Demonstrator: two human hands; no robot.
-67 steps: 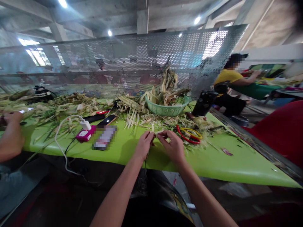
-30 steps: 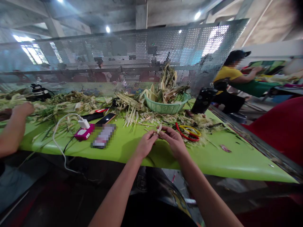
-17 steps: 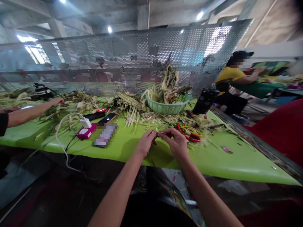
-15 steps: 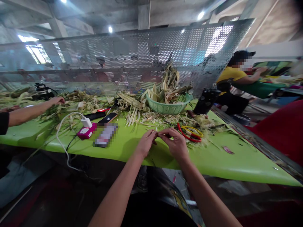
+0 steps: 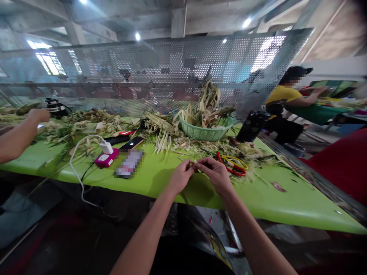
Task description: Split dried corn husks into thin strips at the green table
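My left hand (image 5: 182, 175) and my right hand (image 5: 213, 173) meet fingertip to fingertip above the front of the green table (image 5: 258, 194). Both are closed in a pinch around a small pale piece (image 5: 196, 162), perhaps plant husk; most of it is hidden by the fingers. Just to the right of my right hand lie scissors (image 5: 233, 164) with red and yellow handles. Behind the hands, dry husk scraps (image 5: 163, 139) are strewn over the tabletop. A green plastic basket (image 5: 205, 133) holds a tall heap of dried husks (image 5: 210, 101).
Left of my hands are a phone (image 5: 130, 164), a darker phone (image 5: 132, 143) and a magenta power socket (image 5: 106, 158) with a white cable. A black cylinder (image 5: 249, 128) stands by the right edge. A co-worker's arm (image 5: 21, 133) reaches in from the left. A perforated metal screen (image 5: 155, 76) runs behind.
My hands stay together, with slightly shifted fingers showing the pale piece between them. The co-worker's arm at the left has drawn back leftward. The whole view has shifted a little.
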